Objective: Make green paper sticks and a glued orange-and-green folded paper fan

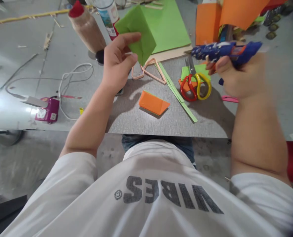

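the left hand [118, 62] is raised over the grey tabletop [136, 121], its fingers [129, 38] and thumb pinching a folded green paper shape [137, 31] by its lower edge, so the shape stands up above the hand and in front of a flat green sheet [168, 26]. the right hand [237, 77] is curled tight around a blue glue gun [225, 51], fingers wrapped about the grip; the gun lies level with its nozzle pointing left toward the green shape, well apart from it. this hand is blurred.

below and between the hands an orange folded paper prism [153, 103] lies on the tabletop. just beyond it is a triangle frame of wooden sticks [148, 70], and beside that a long green paper strip [177, 93] runs diagonally. scissors with red and yellow handles [194, 85] rest on small green and orange scraps under the gun. orange paper [207, 23] is stacked at the far right. a bottle with a red cap [85, 26] stands far left of the green shape, and a white cable [69, 79] leads to a magenta plug block [47, 112].
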Demonstrator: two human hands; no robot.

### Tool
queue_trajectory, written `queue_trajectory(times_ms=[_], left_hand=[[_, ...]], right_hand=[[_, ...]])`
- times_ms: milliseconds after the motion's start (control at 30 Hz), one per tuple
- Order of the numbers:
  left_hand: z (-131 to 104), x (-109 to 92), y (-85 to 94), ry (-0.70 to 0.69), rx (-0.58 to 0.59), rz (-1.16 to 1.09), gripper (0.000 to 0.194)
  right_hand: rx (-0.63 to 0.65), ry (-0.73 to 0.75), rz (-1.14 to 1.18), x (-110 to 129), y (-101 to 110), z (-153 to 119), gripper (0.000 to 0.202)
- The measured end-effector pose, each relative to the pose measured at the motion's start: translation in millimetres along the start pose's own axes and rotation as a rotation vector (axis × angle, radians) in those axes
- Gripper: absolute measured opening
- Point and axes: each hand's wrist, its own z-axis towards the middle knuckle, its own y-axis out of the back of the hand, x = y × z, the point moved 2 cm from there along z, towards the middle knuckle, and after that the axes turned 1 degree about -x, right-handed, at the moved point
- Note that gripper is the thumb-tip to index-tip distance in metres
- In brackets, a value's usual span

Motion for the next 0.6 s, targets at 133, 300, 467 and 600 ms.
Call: queue_trajectory(times_ms=[133, 300, 467, 600], left_hand=[[-1.0, -1.3, -3.1, 0.042, -0.132, -0.003, 0.041], [-5.3, 0.7, -15.5, 0.178, -0.268, -0.055, 0.016], [-10.6, 5.6, -23.9, 0.245, -0.286, -0.149, 0.045], [-11.3, 7.0, -26.1, 0.281, -0.25, -0.238, 0.073]], right_hand=[[-0.249, 0.02, 0.032, -17.9, 21.4, 16.6, 0.064], [-0.405, -0.138, -0.097, -26.6, 70.9, 17.0, 0.076], [-0.462, -0.444, -0.63, -29.1, 117.9, -26.2, 0.056], [-0.354, -0.649, -1.058, -38.3, 132.9, -54.9, 0.067]])
